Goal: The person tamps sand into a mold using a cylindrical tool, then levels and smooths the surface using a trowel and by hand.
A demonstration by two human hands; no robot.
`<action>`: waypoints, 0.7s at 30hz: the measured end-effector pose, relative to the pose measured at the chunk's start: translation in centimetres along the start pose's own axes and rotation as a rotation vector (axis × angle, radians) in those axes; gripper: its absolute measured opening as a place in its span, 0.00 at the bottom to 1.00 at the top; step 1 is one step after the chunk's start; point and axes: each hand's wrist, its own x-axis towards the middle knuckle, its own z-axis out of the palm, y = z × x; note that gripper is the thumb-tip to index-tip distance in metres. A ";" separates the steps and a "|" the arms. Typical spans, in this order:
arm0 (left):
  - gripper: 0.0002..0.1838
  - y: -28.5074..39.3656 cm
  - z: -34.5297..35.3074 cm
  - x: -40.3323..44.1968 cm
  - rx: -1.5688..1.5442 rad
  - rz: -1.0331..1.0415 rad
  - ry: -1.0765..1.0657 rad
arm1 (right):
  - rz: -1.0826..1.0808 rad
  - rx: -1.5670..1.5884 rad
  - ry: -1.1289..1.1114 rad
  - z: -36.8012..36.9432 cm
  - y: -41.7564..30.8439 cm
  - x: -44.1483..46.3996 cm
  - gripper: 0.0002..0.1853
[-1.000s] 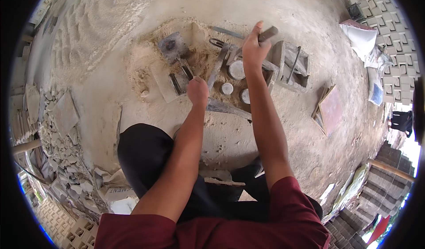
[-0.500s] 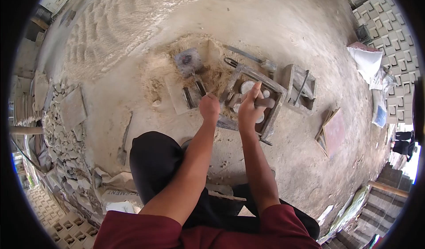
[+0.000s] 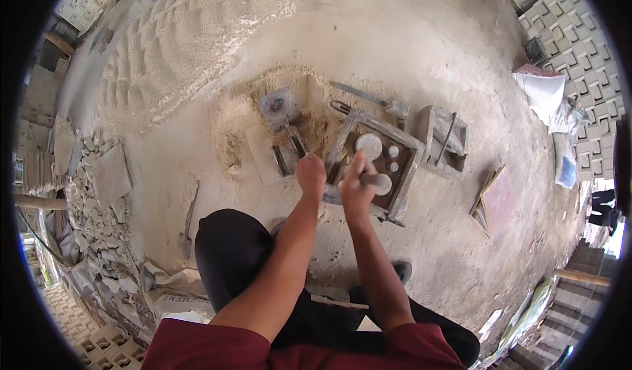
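My right hand is closed around a thick cylindrical tool with a rounded end; its other end is hidden. It is over the near left part of a square mould frame, which holds pale round discs of different sizes. My left hand is a fist at the frame's left side, and what it grips is hidden. Just beyond that fist are dark metal bars and a square metal plate on damp, sandy material.
A rectangular box with a rod across it stands right of the frame. Thin boards lie farther right. Rubble and a long tool are at left, a sand heap at far left. White sacks sit by the block wall.
My right hand has moved toward me and slightly left with the cylindrical tool, uncovering more of the discs. My left hand stays at the frame's left side. The view has shifted slightly.
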 end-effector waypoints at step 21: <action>0.28 0.3 -0.3 -0.2 -0.035 0.002 0.020 | -0.078 0.006 -0.216 -1.5 -2.6 0.2 0.27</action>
